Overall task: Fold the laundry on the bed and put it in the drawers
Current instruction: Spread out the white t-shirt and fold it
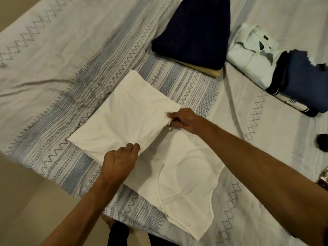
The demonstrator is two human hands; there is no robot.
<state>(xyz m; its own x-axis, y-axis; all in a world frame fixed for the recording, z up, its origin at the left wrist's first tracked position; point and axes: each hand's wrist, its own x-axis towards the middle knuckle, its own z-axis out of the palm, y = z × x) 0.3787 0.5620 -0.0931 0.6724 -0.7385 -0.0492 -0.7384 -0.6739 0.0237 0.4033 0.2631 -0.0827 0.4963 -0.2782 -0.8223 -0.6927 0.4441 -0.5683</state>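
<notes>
The white undershirt (134, 119) lies flat on the bed (53, 55), half folded. The left hand (120, 161) and right hand (184, 121) each pinch its folded edge. Best to bring both corners over evenly, then smooth the crease.

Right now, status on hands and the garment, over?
Left hand and right hand both pinch the white undershirt, half folded on the bed. Folded piles lie apart, nothing in the way.
</notes>
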